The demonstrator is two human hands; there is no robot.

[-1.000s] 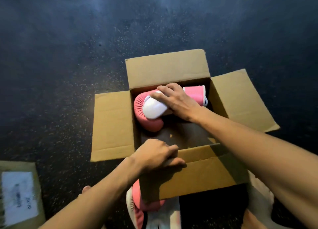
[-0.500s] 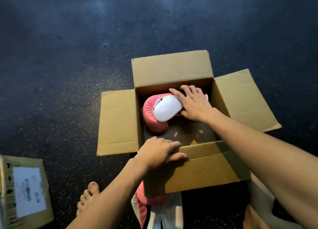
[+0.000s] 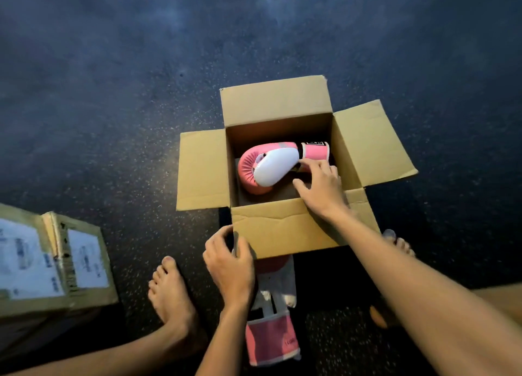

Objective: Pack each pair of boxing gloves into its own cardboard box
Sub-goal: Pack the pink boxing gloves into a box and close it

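An open cardboard box [image 3: 203, 169] sits on the dark floor with its four flaps spread. A pink and white boxing glove [image 3: 271, 166] lies on its side inside, cuff toward the right. My right hand [image 3: 322, 189] hovers over the box's right half with relaxed, spread fingers, fingertips close to the glove's cuff, holding nothing. My left hand [image 3: 228, 265] curls round the left corner of the near flap. A second pink and white glove [image 3: 272, 339] lies on the floor under the near flap, partly hidden by the flap and my left forearm.
A closed cardboard box with white labels [image 3: 48, 265] stands at the left. My bare left foot [image 3: 172, 293] is beside it; the toes of my right foot [image 3: 401, 243] show by the open box's right side. Dark speckled floor surrounds everything.
My right hand has lifted off the glove in the box and drawn back toward the right. My left hand slid from the near flap's top down to its left corner. The view shifted right.
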